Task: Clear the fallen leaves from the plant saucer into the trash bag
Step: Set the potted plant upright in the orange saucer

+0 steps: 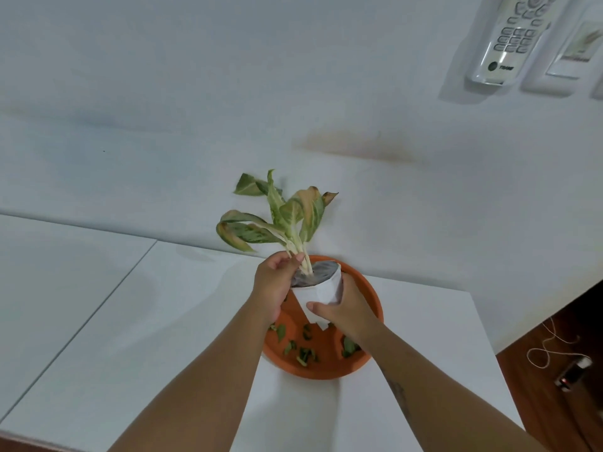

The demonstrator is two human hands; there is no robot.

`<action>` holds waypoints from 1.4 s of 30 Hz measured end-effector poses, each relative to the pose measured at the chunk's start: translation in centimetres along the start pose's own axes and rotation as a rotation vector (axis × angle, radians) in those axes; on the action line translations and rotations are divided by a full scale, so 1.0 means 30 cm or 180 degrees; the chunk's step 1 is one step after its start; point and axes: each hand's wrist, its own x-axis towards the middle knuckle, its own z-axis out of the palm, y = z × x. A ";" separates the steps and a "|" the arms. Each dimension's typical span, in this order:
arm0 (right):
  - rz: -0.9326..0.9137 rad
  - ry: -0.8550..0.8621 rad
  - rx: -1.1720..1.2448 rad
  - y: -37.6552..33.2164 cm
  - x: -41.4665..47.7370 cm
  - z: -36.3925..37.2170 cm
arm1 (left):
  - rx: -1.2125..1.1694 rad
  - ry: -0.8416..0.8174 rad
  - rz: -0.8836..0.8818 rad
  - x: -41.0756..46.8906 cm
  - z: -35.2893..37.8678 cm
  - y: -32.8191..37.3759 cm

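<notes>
A white pot (321, 290) with a drooping green and yellow plant (280, 216) is tilted over a round orange saucer (372, 298). My right hand (346, 309) is wrapped around the pot's side. My left hand (275, 285) pinches the plant's pale stems at the soil line. Several small green fallen leaves (305, 350) lie scattered on the saucer's near half. No trash bag is in view.
The saucer rests on a white tabletop (163, 337) against a white wall. A remote control (510, 37) hangs in a wall holder at the upper right. At the right, a wooden floor holds a thin cord (551, 347) and a small device (572, 373).
</notes>
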 end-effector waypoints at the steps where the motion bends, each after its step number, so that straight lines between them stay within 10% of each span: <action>1: -0.0064 0.0038 -0.0029 0.000 0.003 -0.002 | 0.0053 -0.0018 0.0040 0.005 0.007 0.003; 42: 0.0371 0.0665 0.1446 0.009 -0.049 0.028 | 0.0531 -0.0150 -0.0244 0.015 -0.069 -0.123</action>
